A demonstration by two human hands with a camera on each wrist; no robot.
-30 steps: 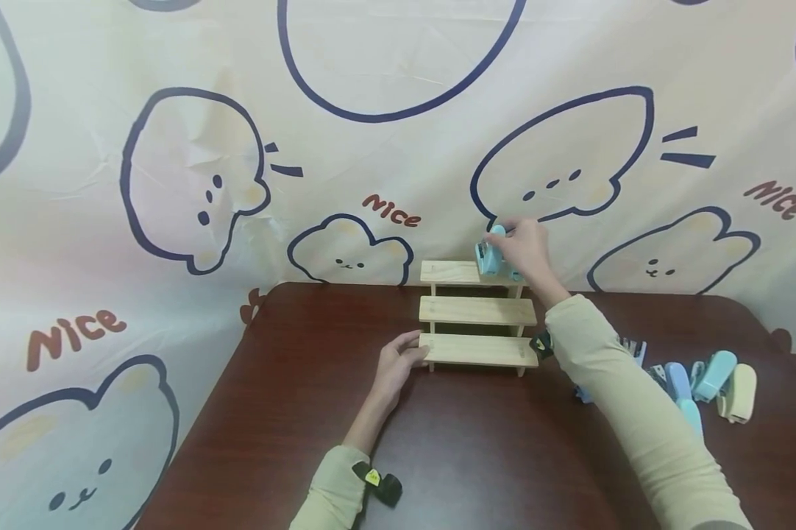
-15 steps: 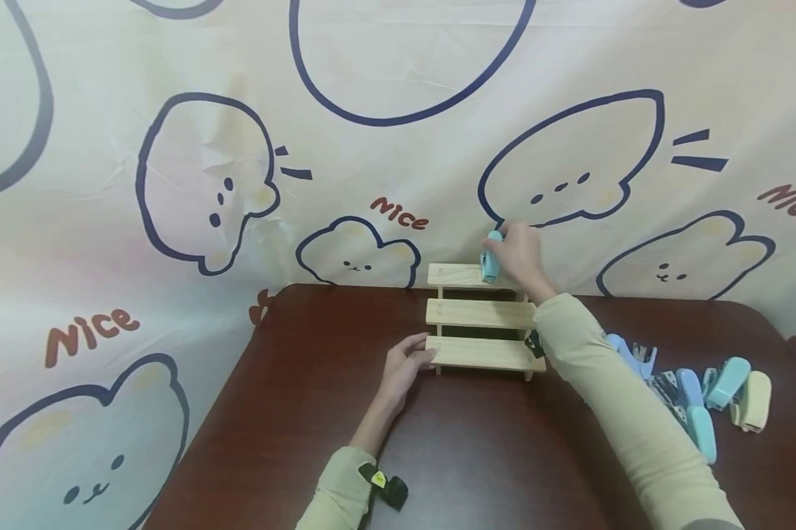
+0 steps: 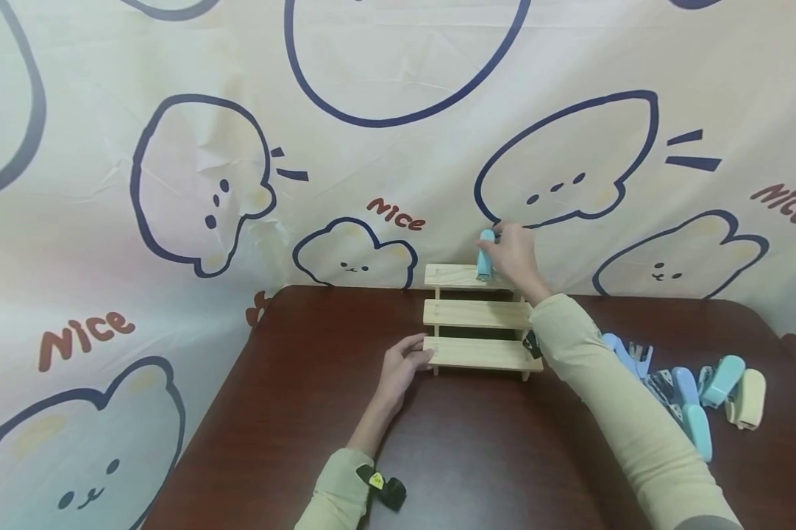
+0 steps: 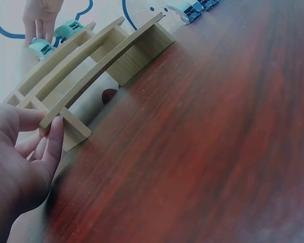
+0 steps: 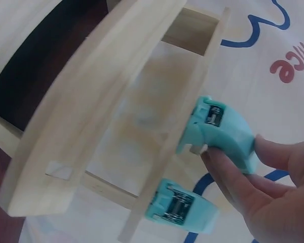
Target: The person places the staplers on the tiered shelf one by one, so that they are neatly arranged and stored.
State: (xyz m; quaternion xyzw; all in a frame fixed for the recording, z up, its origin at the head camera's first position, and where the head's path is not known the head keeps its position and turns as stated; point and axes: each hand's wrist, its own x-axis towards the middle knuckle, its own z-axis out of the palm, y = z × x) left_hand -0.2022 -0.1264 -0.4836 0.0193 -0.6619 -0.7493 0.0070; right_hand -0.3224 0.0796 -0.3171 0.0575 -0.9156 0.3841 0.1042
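A three-tier wooden step shelf [image 3: 479, 314] stands near the back of the table. My left hand [image 3: 400, 368] pinches the left end of its lowest board; in the left wrist view, thumb and fingers close on that board end. At the top tier, my right hand [image 3: 513, 254] grips a turquoise stapler [image 3: 484, 255] between thumb and fingers. The right wrist view shows this held stapler [image 5: 225, 131] with its front end at the top board. A second turquoise stapler [image 5: 182, 206] sits on the same board beside it, hidden behind my right hand in the head view.
Right of my right sleeve, several staplers lie on the dark table [image 3: 292, 412]: blue ones [image 3: 686, 386], turquoise ones [image 3: 725, 380] and a cream one [image 3: 747, 400]. A cartoon-printed sheet [image 3: 358, 169] hangs close behind the shelf.
The stapler in my right hand has turned and shifted slightly left along the top tier. My left hand keeps its hold on the lowest board. The head view has shifted slightly.
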